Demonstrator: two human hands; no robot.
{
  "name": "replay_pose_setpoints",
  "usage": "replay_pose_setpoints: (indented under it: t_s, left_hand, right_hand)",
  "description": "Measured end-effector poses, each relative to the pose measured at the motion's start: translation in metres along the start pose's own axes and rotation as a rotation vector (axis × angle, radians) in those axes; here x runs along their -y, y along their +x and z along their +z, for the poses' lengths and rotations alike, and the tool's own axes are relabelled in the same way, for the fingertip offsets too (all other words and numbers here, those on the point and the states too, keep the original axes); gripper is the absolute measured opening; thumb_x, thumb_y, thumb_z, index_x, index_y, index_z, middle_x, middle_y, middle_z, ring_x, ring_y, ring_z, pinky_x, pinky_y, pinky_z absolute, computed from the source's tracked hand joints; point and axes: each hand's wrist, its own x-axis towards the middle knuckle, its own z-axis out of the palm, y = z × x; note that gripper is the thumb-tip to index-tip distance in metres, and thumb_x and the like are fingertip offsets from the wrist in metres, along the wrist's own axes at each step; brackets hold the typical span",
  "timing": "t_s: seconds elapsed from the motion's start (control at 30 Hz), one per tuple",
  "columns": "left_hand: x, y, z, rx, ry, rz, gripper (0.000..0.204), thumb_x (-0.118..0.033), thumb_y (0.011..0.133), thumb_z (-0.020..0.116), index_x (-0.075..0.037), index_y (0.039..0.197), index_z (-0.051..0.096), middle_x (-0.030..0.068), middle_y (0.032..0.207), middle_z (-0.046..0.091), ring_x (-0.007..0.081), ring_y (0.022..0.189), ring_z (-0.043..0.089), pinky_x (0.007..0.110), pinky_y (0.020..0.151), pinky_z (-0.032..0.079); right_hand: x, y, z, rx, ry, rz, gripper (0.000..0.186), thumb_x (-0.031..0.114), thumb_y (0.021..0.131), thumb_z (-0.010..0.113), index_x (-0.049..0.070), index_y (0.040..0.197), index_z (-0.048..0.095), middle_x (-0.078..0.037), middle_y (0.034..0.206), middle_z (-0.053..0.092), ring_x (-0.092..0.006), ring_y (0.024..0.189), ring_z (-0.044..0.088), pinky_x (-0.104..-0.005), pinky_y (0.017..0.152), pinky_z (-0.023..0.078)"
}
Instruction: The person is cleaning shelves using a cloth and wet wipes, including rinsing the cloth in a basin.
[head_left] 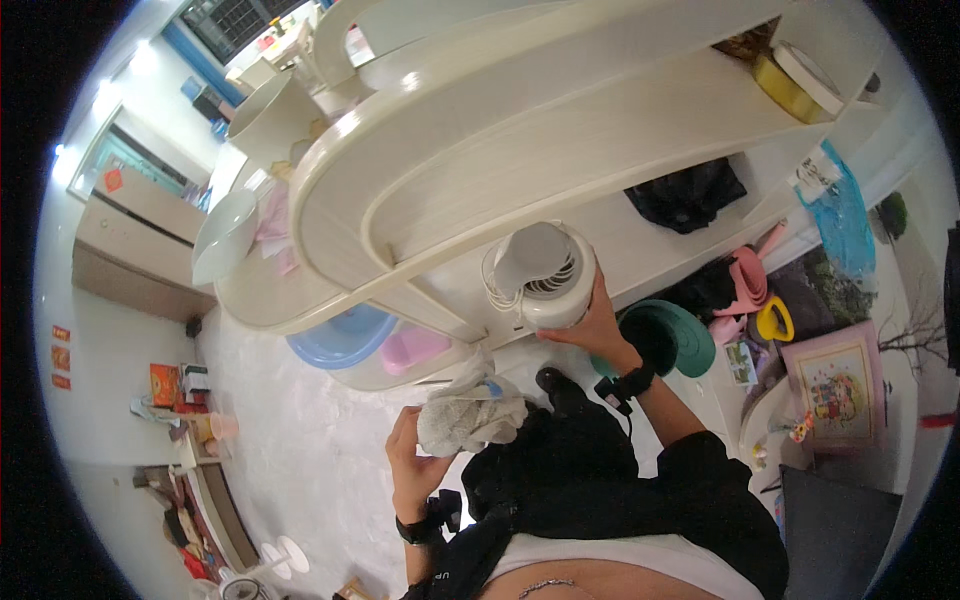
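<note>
My right hand is wrapped round the right side of a small white round appliance with a grey top, dark vent slots and a white cord looped at its left. The appliance is at the front of a lower cabinet shelf; whether it rests there or is held up I cannot tell. Lower and to the left, my left hand grips a bunched, greyish-white cloth. The cloth is apart from the appliance. Black bands with small devices circle both wrists.
The cream cabinet with curved shelves spans the front. A black bag lies on its lower shelf. Beneath are a blue basin and a pink basin. To the right stand a green bucket and a framed picture.
</note>
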Motion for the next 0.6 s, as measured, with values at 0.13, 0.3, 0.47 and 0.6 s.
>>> replay_pose_setpoints:
  t_s: [0.13, 0.3, 0.47, 0.6]
  left_hand:
    - [0.002, -0.017, -0.005, -0.021, 0.010, -0.058, 0.047, -0.013, 0.060, 0.080, 0.002, 0.096, 0.056, 0.0121, 0.086, 0.058, 0.0266, 0.078, 0.059, 0.031, 0.071, 0.046]
    - [-0.001, -0.024, -0.005, -0.078, -0.010, -0.129, 0.041, -0.011, 0.059, 0.079, 0.001, 0.093, 0.058, 0.0124, 0.083, 0.057, 0.0285, 0.071, 0.056, 0.032, 0.059, 0.045]
    - [0.003, -0.019, 0.004, -0.076, -0.074, -0.022, 0.043, -0.011, 0.060, 0.079, 0.000, 0.094, 0.056, 0.0126, 0.082, 0.055, 0.0286, 0.072, 0.056, 0.032, 0.059, 0.044]
    - [0.003, -0.010, 0.006, -0.096, -0.088, 0.066, 0.049, -0.009, 0.061, 0.078, 0.001, 0.103, 0.054, 0.0144, 0.093, 0.057, 0.0303, 0.080, 0.058, 0.032, 0.069, 0.046]
  right_hand:
    - [-0.019, 0.010, 0.025, -0.007, 0.040, -0.039, 0.128, 0.030, 0.053, 0.090, 0.000, 0.143, 0.003, -0.019, 0.140, 0.027, -0.0289, 0.129, 0.032, -0.0400, 0.107, 0.028]
    - [-0.021, 0.015, 0.035, -0.020, 0.132, -0.003, 0.126, 0.028, 0.053, 0.089, -0.001, 0.142, 0.004, -0.019, 0.140, 0.027, -0.0290, 0.128, 0.033, -0.0403, 0.107, 0.029]
    - [-0.029, 0.020, 0.017, -0.034, -0.161, -0.069, 0.126, 0.036, 0.055, 0.087, 0.000, 0.143, 0.004, -0.020, 0.140, 0.027, -0.0307, 0.132, 0.028, -0.0438, 0.107, 0.027]
    - [0.010, -0.007, -0.003, -0.070, -0.353, -0.147, 0.097, 0.035, 0.068, 0.077, 0.004, 0.141, 0.021, -0.018, 0.141, 0.028, -0.0303, 0.133, 0.026, -0.0448, 0.107, 0.024]
